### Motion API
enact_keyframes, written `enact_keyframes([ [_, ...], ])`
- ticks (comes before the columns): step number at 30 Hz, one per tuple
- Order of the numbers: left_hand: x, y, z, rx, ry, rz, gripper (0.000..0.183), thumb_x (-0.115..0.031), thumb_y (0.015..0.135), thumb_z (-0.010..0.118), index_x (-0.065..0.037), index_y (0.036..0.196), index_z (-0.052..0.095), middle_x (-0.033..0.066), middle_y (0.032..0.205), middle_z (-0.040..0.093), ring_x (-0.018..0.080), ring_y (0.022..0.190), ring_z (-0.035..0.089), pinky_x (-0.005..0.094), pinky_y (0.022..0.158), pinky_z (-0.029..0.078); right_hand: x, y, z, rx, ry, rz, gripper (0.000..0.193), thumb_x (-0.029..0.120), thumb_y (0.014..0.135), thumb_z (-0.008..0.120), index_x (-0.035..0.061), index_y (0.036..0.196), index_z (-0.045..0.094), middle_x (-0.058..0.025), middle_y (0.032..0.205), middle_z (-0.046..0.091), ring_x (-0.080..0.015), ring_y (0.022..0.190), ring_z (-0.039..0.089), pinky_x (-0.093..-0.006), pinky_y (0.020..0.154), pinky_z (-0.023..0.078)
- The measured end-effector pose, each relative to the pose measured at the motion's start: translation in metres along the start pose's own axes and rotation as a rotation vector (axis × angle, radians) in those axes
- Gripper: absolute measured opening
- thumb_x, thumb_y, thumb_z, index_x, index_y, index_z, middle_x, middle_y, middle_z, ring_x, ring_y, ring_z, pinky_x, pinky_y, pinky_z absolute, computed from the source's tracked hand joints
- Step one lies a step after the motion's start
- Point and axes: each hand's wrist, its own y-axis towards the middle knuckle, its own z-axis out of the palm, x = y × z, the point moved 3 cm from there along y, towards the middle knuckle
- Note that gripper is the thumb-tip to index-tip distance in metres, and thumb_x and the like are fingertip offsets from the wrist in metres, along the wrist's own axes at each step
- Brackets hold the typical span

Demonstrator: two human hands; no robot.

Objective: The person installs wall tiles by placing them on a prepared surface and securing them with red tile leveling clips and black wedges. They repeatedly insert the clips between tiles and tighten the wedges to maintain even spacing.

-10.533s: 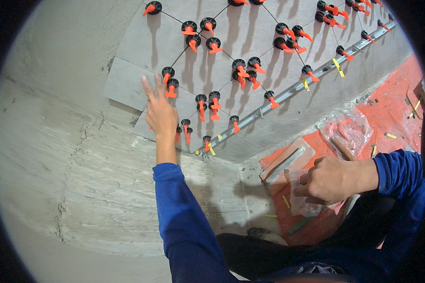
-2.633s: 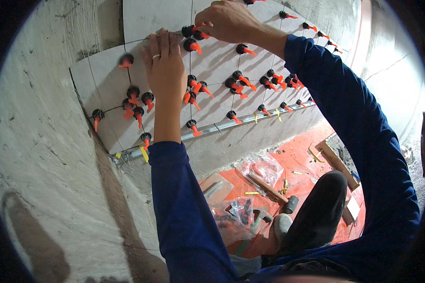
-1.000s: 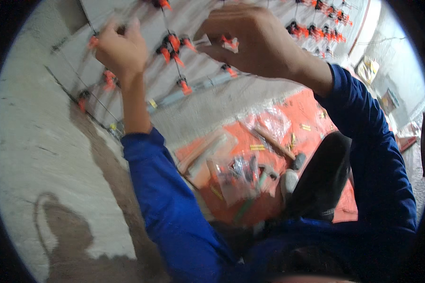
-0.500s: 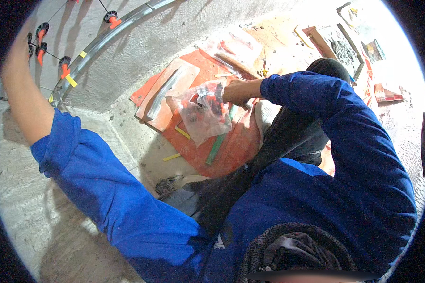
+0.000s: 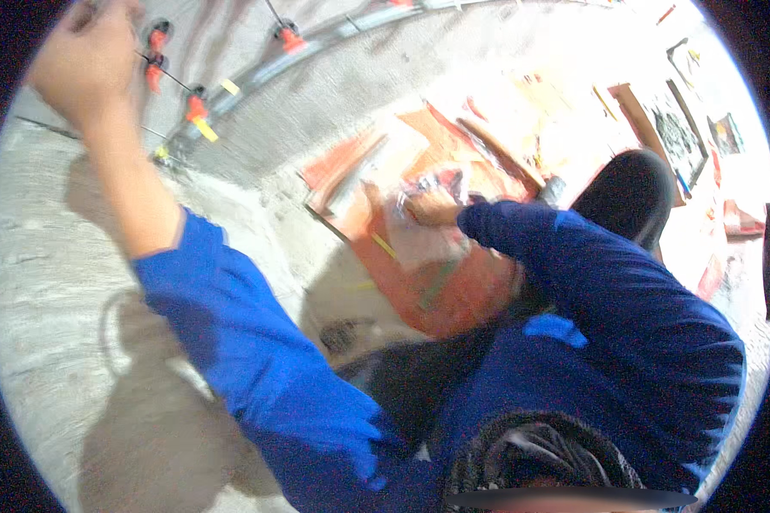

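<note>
My left hand is raised at the upper left, against the pale tiled wall. Its fingers are blurred and partly cut off by the picture's rim, so any grip is hidden. Beside it, several tile-levelling clips with round black bases and orange-red handles sit along thin dark joint lines. My right hand reaches into the mouth of a clear plastic bag, where reddish pieces show through. Its fingertips are lost in the bag and in motion blur. The bag lies on an orange-red sheet.
A curved grey metal strip runs along the wall. On the sheet lie a trowel, a hammer with a wooden handle, and yellow and green strips. A tray of grey mortar stands at the far right.
The view has swung left, shifting the scene to the right and blurring it. My left hand has come into view. My right hand has moved from the bag's edge to inside its mouth.
</note>
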Motion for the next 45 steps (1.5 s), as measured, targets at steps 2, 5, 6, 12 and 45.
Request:
enact_keyframes([
  [2, 0.000, -0.013, 0.007, 0.089, -0.314, -0.123, 0.020, -0.017, 0.078, 0.075, 0.000, 0.075, 0.064, 0.0094, 0.062, 0.065, 0.0169, 0.058, 0.062, 0.0341, 0.059, 0.047, 0.004, -0.002, 0.010, -0.160, -0.171, -0.079, 0.020, 0.024, 0.089, 0.051, 0.0074, 0.095, 0.062, -0.0136, 0.078, 0.064, -0.0280, 0.060, 0.059, -0.0451, 0.056, 0.044],
  [5, -0.011, -0.023, 0.012, 0.082, -0.480, -0.046, 0.013, -0.005, 0.077, 0.071, 0.004, 0.076, 0.061, 0.0106, 0.066, 0.063, 0.0186, 0.060, 0.060, 0.0339, 0.059, 0.047, 0.004, 0.006, 0.007, 0.157, -0.051, 0.004, 0.018, 0.018, 0.084, 0.055, 0.0067, 0.090, 0.067, -0.0157, 0.079, 0.066, -0.0276, 0.070, 0.065, -0.0467, 0.057, 0.049],
  [6, -0.010, -0.023, 0.020, 0.123, -0.515, -0.212, 0.014, -0.005, 0.077, 0.071, 0.005, 0.076, 0.061, 0.0109, 0.068, 0.062, 0.0199, 0.061, 0.060, 0.0338, 0.058, 0.047, 0.004, 0.002, -0.005, 0.125, -0.016, -0.060, 0.019, 0.018, 0.083, 0.057, 0.0087, 0.094, 0.069, -0.0137, 0.081, 0.067, -0.0303, 0.072, 0.066, -0.0474, 0.060, 0.051],
  [12, -0.021, -0.029, 0.029, 0.103, -0.531, -0.162, 0.016, -0.003, 0.077, 0.072, 0.002, 0.092, 0.068, 0.0113, 0.076, 0.061, 0.0202, 0.058, 0.058, 0.0328, 0.056, 0.045, 0.003, -0.011, -0.047, 0.251, 0.081, 0.116, 0.024, 0.029, 0.089, 0.054, 0.0124, 0.099, 0.068, -0.0130, 0.083, 0.070, -0.0306, 0.067, 0.069, -0.0465, 0.054, 0.054],
  [45, -0.012, -0.027, 0.032, 0.442, -0.854, -0.302, 0.039, -0.005, 0.078, 0.076, 0.000, 0.116, 0.066, 0.0065, 0.087, 0.069, 0.0117, 0.075, 0.063, 0.0252, 0.067, 0.050, -0.009, 0.051, -0.289, 0.536, 0.962, -0.206, 0.024, 0.017, 0.083, 0.066, 0.0004, 0.100, 0.066, -0.0065, 0.087, 0.067, -0.0156, 0.077, 0.063, -0.0306, 0.068, 0.053],
])
